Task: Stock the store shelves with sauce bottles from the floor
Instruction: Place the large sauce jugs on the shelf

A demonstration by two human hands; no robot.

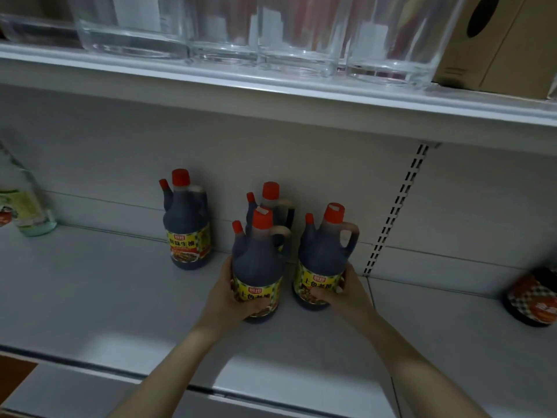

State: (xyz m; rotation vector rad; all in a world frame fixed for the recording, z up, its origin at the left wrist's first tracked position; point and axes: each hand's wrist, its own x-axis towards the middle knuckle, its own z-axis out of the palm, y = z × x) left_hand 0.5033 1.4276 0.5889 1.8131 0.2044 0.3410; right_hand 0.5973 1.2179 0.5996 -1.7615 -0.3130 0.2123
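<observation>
the step in hand looks like placing. the left hand (229, 294) wraps round the label of the left bottle (259, 267), and the right hand (346, 292) curls round the base of the right bottle (322, 260) just beside it. both are upright and seem to rest on the shelf (120, 297), in front of a third bottle (271, 196) by the back wall. next, i judge, square them into line, then loosen both grips without tipping. the bottles are dark smooth plastic, jug-shaped, with loop handles, twin red caps and glossy yellow labels. the shelf is flat white metal.
</observation>
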